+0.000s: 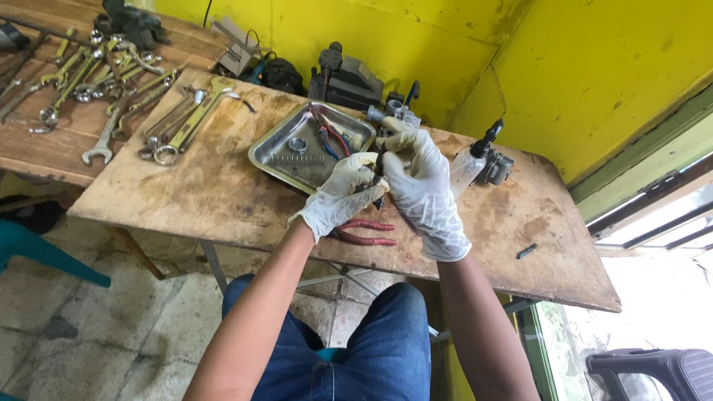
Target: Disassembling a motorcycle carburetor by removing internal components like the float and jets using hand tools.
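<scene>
Head view: latex-gloved hands [386, 186] grip small dark metal part [377, 190]; steel tray [269, 157] beside.

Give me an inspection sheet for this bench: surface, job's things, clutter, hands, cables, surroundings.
Surface: worn, stained plywood table on metal legs.
Job's things: small dark metal part held between both hands; steel tray behind them holds a spring, a ring and pliers.
Clutter: red-handled pliers under the hands; carburetor behind the tray; spray bottle; wrenches at the table's left end, more on the next bench.
Hands: left hand and right hand in white gloves, both gripping the part.
Cables: black wire on the wall.
Surroundings: yellow wall, tiled floor, teal chair.
</scene>
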